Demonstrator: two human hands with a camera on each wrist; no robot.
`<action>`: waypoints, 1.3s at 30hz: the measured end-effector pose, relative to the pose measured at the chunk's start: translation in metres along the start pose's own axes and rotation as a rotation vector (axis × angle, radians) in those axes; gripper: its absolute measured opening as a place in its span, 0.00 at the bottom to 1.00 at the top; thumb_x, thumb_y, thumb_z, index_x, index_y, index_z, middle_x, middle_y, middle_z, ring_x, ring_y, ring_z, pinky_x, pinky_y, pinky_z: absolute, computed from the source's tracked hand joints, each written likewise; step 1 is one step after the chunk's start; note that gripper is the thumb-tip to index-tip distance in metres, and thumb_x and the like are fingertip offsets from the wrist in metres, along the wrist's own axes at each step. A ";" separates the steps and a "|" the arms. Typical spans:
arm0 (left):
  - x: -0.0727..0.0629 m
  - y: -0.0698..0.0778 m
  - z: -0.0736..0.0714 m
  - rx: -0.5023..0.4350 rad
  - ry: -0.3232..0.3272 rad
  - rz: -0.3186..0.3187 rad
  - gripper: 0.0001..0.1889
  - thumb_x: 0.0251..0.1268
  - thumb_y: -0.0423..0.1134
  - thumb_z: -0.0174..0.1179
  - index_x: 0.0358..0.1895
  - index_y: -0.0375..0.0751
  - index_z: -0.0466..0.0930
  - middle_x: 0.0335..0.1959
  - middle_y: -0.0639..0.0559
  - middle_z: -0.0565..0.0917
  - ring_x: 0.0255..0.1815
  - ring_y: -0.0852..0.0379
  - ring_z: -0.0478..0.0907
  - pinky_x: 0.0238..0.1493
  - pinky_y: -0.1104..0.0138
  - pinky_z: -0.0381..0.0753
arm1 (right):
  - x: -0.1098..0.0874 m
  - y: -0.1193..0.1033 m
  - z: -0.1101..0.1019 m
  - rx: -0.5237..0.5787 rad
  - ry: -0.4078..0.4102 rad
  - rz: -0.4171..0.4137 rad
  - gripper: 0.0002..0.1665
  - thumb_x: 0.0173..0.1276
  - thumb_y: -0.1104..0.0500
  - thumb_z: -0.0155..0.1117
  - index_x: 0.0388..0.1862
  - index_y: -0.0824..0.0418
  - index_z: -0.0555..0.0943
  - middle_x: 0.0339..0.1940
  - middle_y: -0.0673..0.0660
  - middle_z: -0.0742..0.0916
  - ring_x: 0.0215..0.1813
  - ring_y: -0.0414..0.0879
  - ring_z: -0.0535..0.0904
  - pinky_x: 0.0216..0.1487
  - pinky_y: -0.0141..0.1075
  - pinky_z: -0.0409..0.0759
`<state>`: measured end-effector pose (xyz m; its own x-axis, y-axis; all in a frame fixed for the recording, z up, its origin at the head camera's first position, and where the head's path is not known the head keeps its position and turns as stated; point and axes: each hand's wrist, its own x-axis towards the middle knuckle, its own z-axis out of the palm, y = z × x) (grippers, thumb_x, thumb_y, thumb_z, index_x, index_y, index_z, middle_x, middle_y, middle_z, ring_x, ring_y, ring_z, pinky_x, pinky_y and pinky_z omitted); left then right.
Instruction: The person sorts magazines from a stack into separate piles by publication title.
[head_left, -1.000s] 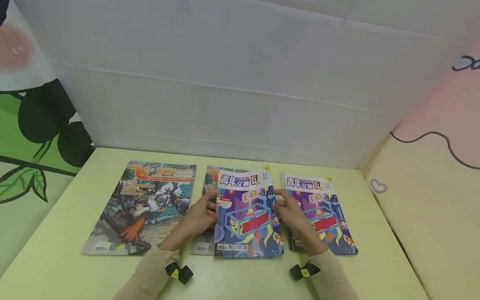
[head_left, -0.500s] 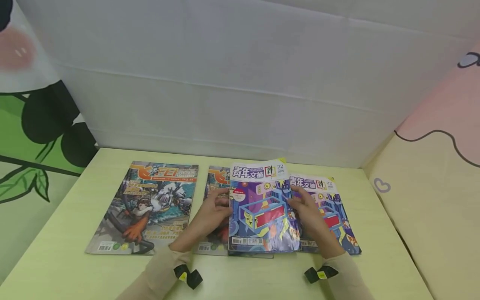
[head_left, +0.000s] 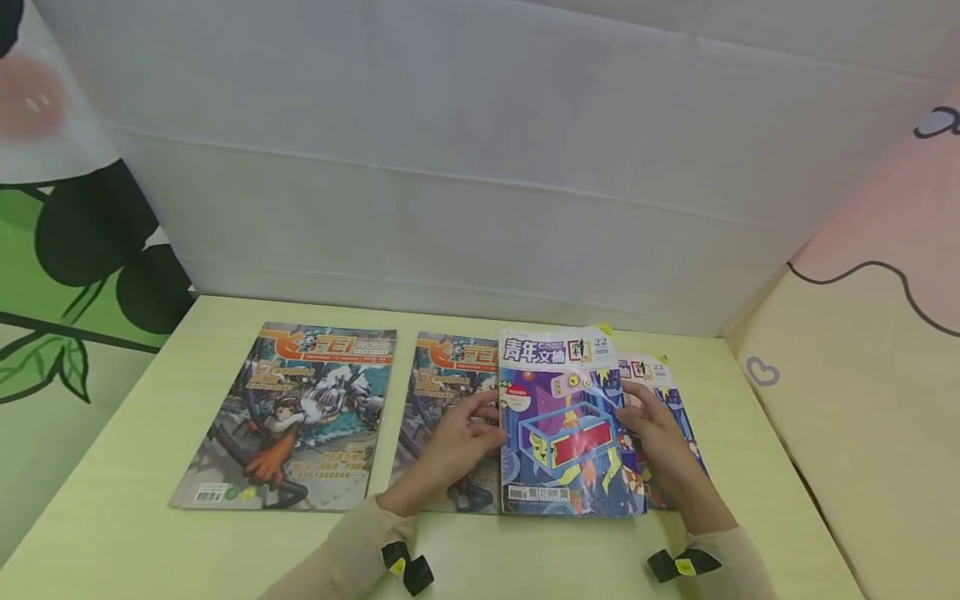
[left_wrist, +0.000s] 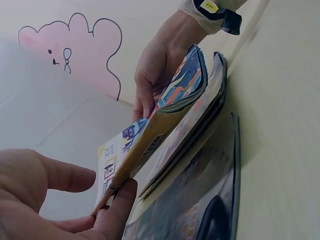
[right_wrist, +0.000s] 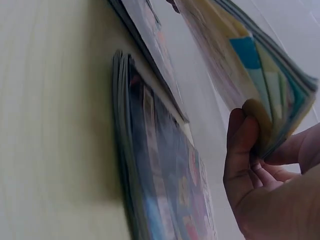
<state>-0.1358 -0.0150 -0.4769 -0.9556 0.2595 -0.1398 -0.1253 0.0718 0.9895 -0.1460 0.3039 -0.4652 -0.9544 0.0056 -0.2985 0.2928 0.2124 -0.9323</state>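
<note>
A purple-covered magazine (head_left: 562, 442) is tilted between both hands, over the right-hand stack of magazines (head_left: 647, 368) and the edge of the middle magazine. My left hand (head_left: 457, 442) holds its left side; in the left wrist view the fingers (left_wrist: 120, 200) lie under the spine and the thumb is close by the cover. On the opposite edge my right hand (head_left: 660, 429) pinches the pages, thumb and fingers on either side, as the right wrist view shows. The stack below bears the same title and is mostly covered.
To the left lie two magazines with orange titles: one fully visible (head_left: 300, 417), the middle one (head_left: 442, 367) partly hidden by hand and held magazine. A pale yellow table (head_left: 112, 467) carries everything. Behind it rises a white sheet (head_left: 450, 167); a painted panel (head_left: 862, 400) flanks the right.
Both hands and the held magazine have shifted right, away from the middle magazine and over the right stack. It rose a little midway, then came lower. The left magazine has stayed put.
</note>
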 end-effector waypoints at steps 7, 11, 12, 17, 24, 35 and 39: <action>0.003 -0.003 0.016 -0.040 -0.092 0.012 0.37 0.71 0.27 0.70 0.81 0.30 0.69 0.61 0.37 0.82 0.57 0.47 0.86 0.59 0.57 0.90 | -0.005 0.009 -0.026 0.028 -0.047 -0.010 0.33 0.93 0.60 0.48 0.91 0.59 0.56 0.57 0.54 0.90 0.48 0.46 0.91 0.45 0.42 0.94; 0.006 -0.003 0.025 -0.041 -0.145 0.006 0.37 0.73 0.30 0.71 0.82 0.31 0.68 0.64 0.38 0.82 0.61 0.47 0.83 0.61 0.56 0.88 | -0.006 0.013 -0.042 -0.006 -0.043 -0.033 0.33 0.92 0.61 0.49 0.90 0.61 0.56 0.52 0.48 0.89 0.46 0.45 0.90 0.44 0.42 0.93; 0.006 -0.004 0.027 -0.052 -0.155 0.011 0.37 0.73 0.30 0.71 0.82 0.31 0.67 0.65 0.37 0.82 0.62 0.45 0.83 0.62 0.56 0.88 | -0.006 0.014 -0.046 -0.022 -0.036 -0.043 0.33 0.92 0.61 0.49 0.89 0.62 0.57 0.51 0.47 0.89 0.46 0.45 0.89 0.44 0.41 0.93; 0.007 -0.005 0.038 -0.124 -0.187 0.026 0.39 0.73 0.29 0.71 0.84 0.31 0.65 0.72 0.33 0.80 0.65 0.42 0.83 0.64 0.56 0.88 | -0.007 0.016 -0.060 -0.037 -0.027 -0.076 0.31 0.92 0.63 0.48 0.88 0.65 0.58 0.47 0.44 0.90 0.44 0.43 0.88 0.42 0.38 0.91; 0.009 -0.003 0.050 -0.193 -0.236 0.051 0.39 0.75 0.31 0.70 0.84 0.34 0.64 0.77 0.36 0.77 0.65 0.45 0.83 0.65 0.59 0.87 | -0.006 0.018 -0.078 0.031 -0.048 -0.063 0.26 0.94 0.58 0.48 0.85 0.56 0.62 0.48 0.42 0.92 0.45 0.45 0.92 0.42 0.42 0.94; 0.021 0.001 0.076 -0.216 -0.324 0.008 0.37 0.79 0.38 0.69 0.86 0.44 0.64 0.81 0.44 0.74 0.72 0.45 0.79 0.74 0.46 0.80 | -0.007 0.028 -0.106 0.138 0.003 -0.047 0.20 0.94 0.54 0.49 0.77 0.37 0.71 0.48 0.41 0.91 0.46 0.41 0.91 0.43 0.38 0.93; 0.023 0.002 0.082 -0.239 -0.346 0.015 0.37 0.81 0.38 0.67 0.87 0.44 0.63 0.83 0.44 0.72 0.74 0.45 0.77 0.76 0.45 0.78 | -0.004 0.031 -0.111 0.158 0.020 -0.025 0.20 0.94 0.53 0.49 0.76 0.35 0.72 0.47 0.40 0.91 0.45 0.40 0.91 0.43 0.38 0.93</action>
<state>-0.1356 0.0701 -0.4813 -0.8169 0.5700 -0.0885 -0.2089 -0.1492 0.9665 -0.1397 0.4187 -0.4699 -0.9620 0.0221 -0.2722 0.2730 0.0568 -0.9603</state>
